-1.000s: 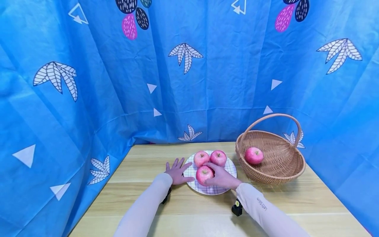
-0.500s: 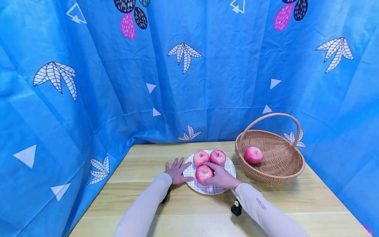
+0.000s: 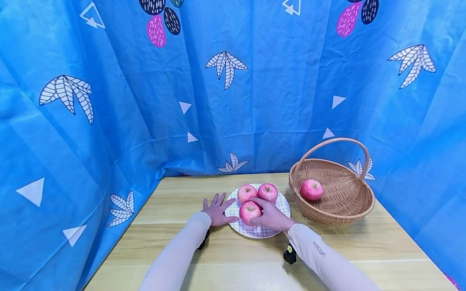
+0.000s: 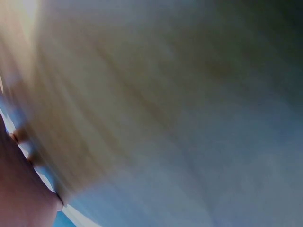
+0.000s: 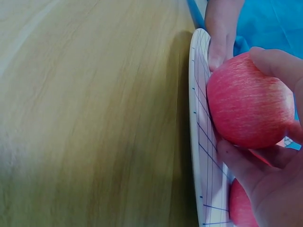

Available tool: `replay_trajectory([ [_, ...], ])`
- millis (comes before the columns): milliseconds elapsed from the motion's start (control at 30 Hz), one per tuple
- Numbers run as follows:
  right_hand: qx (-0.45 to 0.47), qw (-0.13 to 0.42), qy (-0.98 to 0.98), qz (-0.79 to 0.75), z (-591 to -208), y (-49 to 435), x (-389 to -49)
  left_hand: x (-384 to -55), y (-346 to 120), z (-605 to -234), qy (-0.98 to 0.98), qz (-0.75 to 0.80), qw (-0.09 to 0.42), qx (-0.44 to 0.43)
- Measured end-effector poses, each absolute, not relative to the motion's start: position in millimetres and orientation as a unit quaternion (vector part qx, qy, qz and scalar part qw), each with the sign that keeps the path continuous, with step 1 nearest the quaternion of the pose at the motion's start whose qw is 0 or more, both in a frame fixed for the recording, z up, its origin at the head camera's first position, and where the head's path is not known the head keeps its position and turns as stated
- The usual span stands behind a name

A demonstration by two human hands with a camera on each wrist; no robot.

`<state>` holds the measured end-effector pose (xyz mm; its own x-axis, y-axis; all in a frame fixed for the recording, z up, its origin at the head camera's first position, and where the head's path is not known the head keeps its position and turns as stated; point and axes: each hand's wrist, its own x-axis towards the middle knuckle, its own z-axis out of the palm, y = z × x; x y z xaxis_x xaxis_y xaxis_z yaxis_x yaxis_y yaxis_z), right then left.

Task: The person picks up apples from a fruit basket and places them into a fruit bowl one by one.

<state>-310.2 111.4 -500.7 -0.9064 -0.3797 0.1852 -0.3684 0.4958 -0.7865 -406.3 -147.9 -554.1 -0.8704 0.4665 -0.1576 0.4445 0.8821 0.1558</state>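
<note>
On a white plate with a blue grid [image 3: 240,229] sit three red apples. My right hand [image 3: 273,215] curls its thumb and fingers round the nearest apple [image 3: 249,212], which the right wrist view shows close up as a red apple [image 5: 251,101] between thumb and fingertips. Behind it are a left apple [image 3: 246,192] and a right apple [image 3: 267,192]. At the plate's left rim my left hand [image 3: 217,210] lies with fingers spread, its thumb over the rim. The left wrist view is mostly blurred wood, with part of the hand [image 4: 23,189] at the lower left.
To the right of the plate stands a wicker basket [image 3: 349,202] with a tall arched handle [image 3: 336,140]; one apple [image 3: 311,190] lies inside it. A blue patterned curtain [image 3: 276,101] hangs behind and beside the wooden table [image 3: 233,270].
My right hand and the apple in its grip have shifted very slightly away from me. The left hand keeps its place at the plate's rim.
</note>
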Motion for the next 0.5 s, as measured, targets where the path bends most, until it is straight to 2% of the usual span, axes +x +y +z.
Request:
replay_trajectory([
  [500, -0.214, 0.017, 0.860, -0.463, -499.9, 110.5, -313.3, -403.9, -148.1, -552.4, 0.965, 0.070, 0.092, 0.235],
])
